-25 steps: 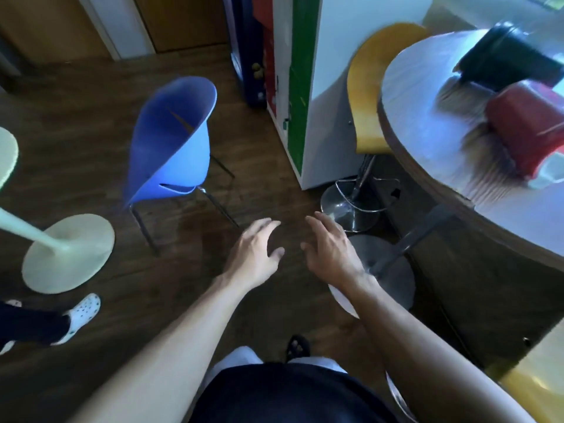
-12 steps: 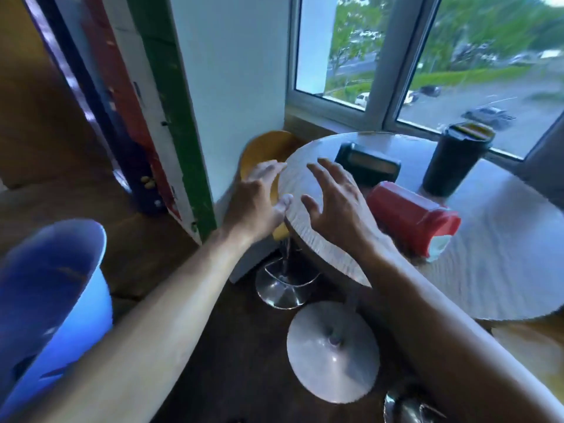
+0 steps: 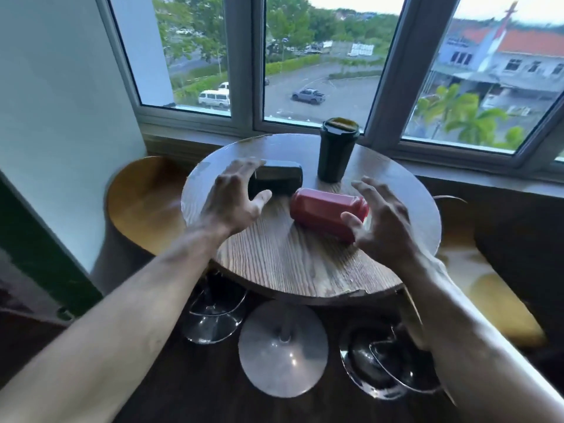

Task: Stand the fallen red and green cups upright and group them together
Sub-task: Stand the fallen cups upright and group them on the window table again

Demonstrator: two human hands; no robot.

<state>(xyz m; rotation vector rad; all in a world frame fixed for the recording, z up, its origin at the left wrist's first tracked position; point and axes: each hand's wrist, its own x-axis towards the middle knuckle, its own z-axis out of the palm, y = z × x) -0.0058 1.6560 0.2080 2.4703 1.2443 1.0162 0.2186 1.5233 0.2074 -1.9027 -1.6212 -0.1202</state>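
Wood grain runs across the round table, where the red cup lies on its side, its long axis running left to right and a little toward the person at the right end. That right end sits inside the grip of the right hand, which is spread wide with the thumb on the near side of the cup and the fingers arched over the far side; whether any of them touch the cup cannot be told, and the hand has hold of nothing. The other end of the red cup points toward the left hand. A dark green cup also lies on its side, long axis left to right, with its left end just under the left fingers; this grip too is wide open, thumb toward the near side, and closed on nothing. The two fallen cups lie near each other, the green one farther from the person. Beyond the right hand's fingertips, a second dark cup with a lid stands upright close to the window.
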